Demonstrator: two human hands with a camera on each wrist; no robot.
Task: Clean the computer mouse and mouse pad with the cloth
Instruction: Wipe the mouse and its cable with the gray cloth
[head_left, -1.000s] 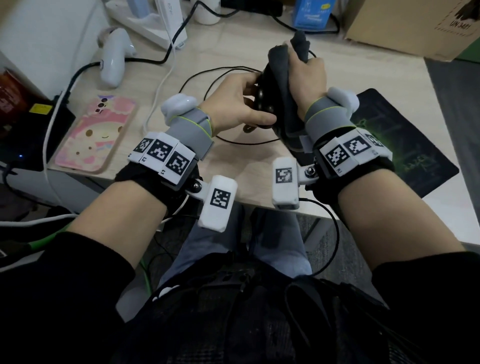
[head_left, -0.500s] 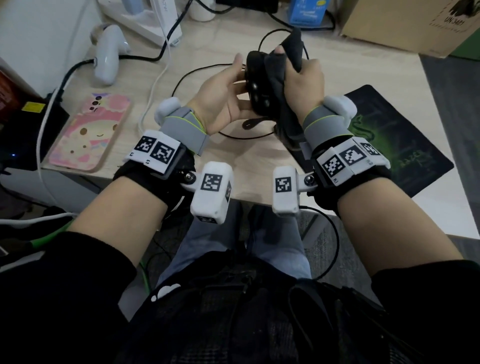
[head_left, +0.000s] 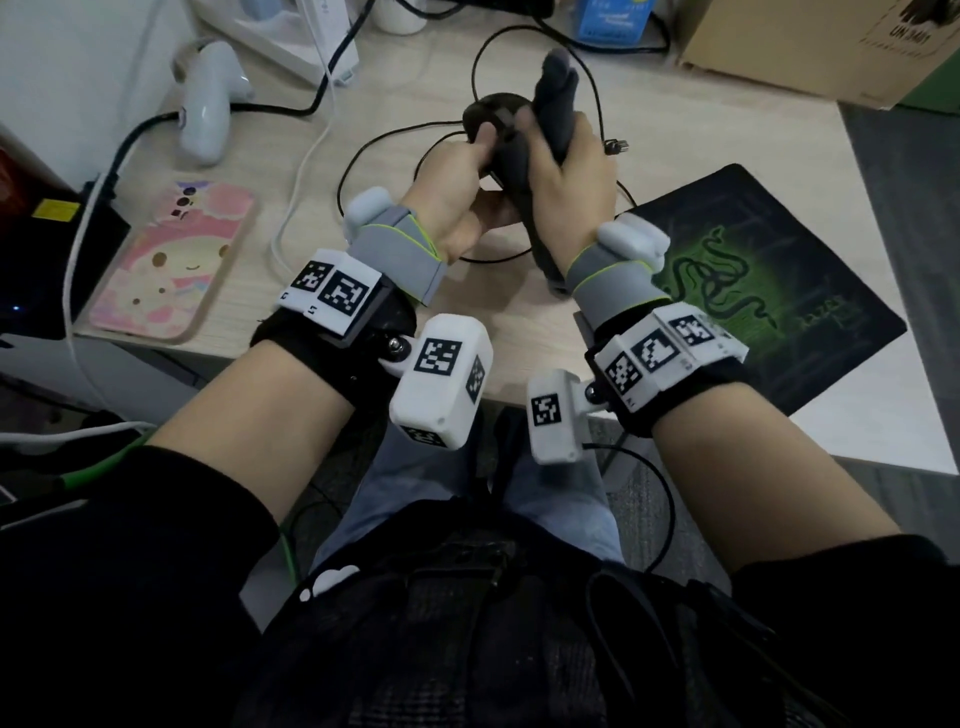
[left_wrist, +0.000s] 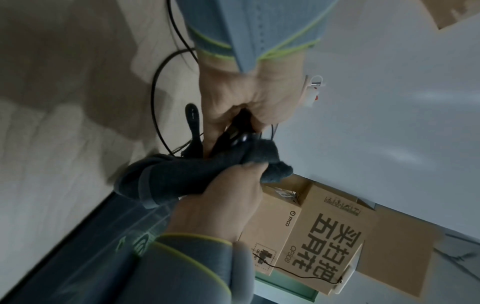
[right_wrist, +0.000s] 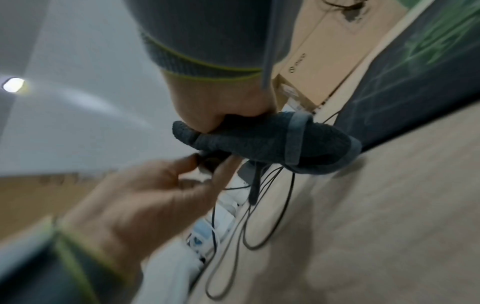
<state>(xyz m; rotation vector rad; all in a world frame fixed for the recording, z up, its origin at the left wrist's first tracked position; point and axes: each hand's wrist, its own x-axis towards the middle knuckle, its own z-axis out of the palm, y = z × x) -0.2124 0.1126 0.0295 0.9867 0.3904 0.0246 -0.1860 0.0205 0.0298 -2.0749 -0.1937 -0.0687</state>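
Observation:
Above the desk, my left hand (head_left: 467, 176) holds the black computer mouse (head_left: 491, 117) lifted, thumb on its side and fingers curled under it. My right hand (head_left: 569, 171) grips a dark grey cloth (head_left: 556, 109) and presses it against the right side of the mouse. The cloth (left_wrist: 197, 174) bunches out of the fist at both ends. In the right wrist view the cloth (right_wrist: 262, 142) covers most of the mouse. The black mouse pad (head_left: 769, 291) with a green snake logo lies flat at the right. The mouse cable (head_left: 363, 156) loops over the desk.
A pink phone (head_left: 171, 265) lies at the left desk edge. A white controller (head_left: 208, 104), a white power strip (head_left: 291, 36) and black and white cables sit at the back left. A cardboard box (head_left: 810, 41) stands at the back right, a blue carton (head_left: 613, 18) beside it.
Both hands have carried the mouse and cloth farther from me, toward the back of the desk. The mouse has turned in my left hand and the cloth has slid along its side.

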